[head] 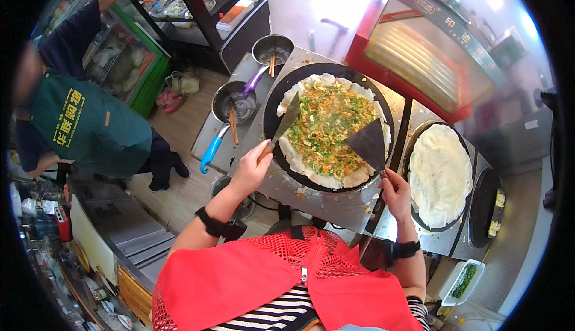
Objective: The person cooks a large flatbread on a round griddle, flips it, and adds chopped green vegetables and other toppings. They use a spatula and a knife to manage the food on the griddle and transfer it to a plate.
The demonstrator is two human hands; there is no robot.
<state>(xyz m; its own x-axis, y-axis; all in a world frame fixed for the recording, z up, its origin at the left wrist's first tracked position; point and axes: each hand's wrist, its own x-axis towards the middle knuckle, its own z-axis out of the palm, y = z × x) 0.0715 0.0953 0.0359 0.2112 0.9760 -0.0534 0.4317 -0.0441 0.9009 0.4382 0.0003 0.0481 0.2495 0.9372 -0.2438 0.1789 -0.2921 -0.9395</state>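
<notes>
A large flatbread [310, 169] lies on a round black griddle [276, 124], its middle covered with a chopped vegetable filling [328, 129] of green and orange bits. My left hand [253, 169] grips the wooden handle of a metal spatula [289, 115], whose blade reaches over the left rim of the bread. In my right hand [396, 191] is the handle of a wide dark scraper [369, 144]. Its triangular blade overlaps the right side of the filling and bread edge. Both hands are at the near side of the griddle, on either side of it.
Two saucepans [224, 99] [265, 43] with chopsticks stand left. A second griddle to the right bears a pale flatbread [441, 176]; beyond is a bare griddle [480, 209]. A red-framed display warmer [413, 57] stands behind. A person in a green apron [90, 124] stands left.
</notes>
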